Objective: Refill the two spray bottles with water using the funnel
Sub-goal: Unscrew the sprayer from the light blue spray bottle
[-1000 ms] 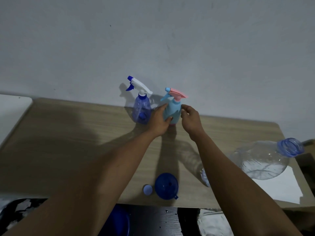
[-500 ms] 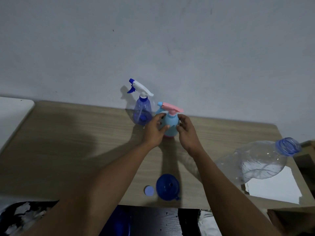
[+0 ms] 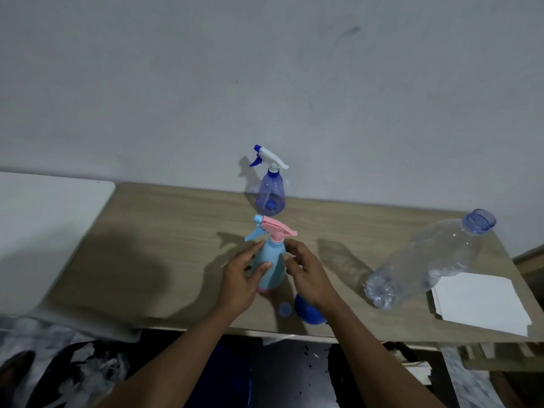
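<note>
1. Wood-grain laminate covers the desk point(image 3: 164, 231), which is set against a plain grey wall point(image 3: 265, 69); a white surface point(image 3: 44, 219) adjoins it on the left.
2. Both forearms are extended forward from the bottom of the view and converge on the light blue spray bottle point(image 3: 271, 266), which stands upright on the desk near its front edge, with a pink trigger head on top.
3. The left hand point(image 3: 240, 279) is held against the bottle's left side, thumb laid across the front of the body, fingers point(image 3: 250, 254) loosely spread and touching it.
4. The right hand point(image 3: 306, 273) is held at the bottle's right side, its fingers curled toward the body just under the pink collar; whether a firm hold is taken there cannot be told.
5. The clear blue spray bottle point(image 3: 270, 195) with a white and blue trigger stands upright behind, near the wall, apart from both hands.
6. The blue funnel point(image 3: 309, 312) lies at the front edge of the desk, partly hidden under the right wrist, with a small blue cap point(image 3: 285, 309) just beside it on the left.
7. A large clear water bottle point(image 3: 426, 260) with an open blue-tinted neck is seen leaning to the right, its base on the desk, next to a stack of white paper point(image 3: 482, 301).
8. No label or legible writing can be made out on any bottle.
</note>
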Motion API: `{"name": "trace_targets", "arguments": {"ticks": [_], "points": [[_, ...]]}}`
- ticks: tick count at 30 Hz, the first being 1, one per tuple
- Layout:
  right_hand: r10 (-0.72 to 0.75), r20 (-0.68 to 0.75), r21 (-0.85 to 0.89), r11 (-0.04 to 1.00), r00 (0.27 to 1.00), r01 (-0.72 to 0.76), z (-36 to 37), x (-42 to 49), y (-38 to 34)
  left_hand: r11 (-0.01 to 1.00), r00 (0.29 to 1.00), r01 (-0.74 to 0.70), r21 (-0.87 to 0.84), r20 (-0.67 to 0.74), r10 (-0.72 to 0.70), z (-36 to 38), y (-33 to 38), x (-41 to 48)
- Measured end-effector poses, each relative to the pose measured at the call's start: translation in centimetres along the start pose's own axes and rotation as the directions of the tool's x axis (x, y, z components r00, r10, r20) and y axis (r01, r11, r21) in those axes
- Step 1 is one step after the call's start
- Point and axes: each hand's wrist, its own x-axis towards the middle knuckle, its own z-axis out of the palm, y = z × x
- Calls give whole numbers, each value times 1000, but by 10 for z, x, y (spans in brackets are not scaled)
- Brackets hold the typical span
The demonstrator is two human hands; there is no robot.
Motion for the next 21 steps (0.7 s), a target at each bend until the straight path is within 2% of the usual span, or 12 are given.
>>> {"name": "trace_targets", "arguments": {"ticks": [2, 6, 14, 16, 21], "points": [[-14, -4, -1, 1000, 1000, 14, 9, -6, -6, 1000, 1000, -27, 7, 0, 27, -8, 5, -10], [-14, -4, -21, 1000, 1000, 14, 18, -13, -21, 987, 995, -98, 125, -10, 100, -16, 23, -21], [-2, -43, -81, 997, 999, -1, 20, -13, -40, 979, 993, -113, 170, 45, 107, -21, 37, -27], [-40, -58, -99, 995, 998, 34, 17, -13, -44, 988, 993, -91, 128, 92, 79, -22, 39, -30], [-63, -62, -117, 992, 996, 56, 2, -4, -62, 997, 950, -54, 59, 311, 33, -30, 48, -33]]}}
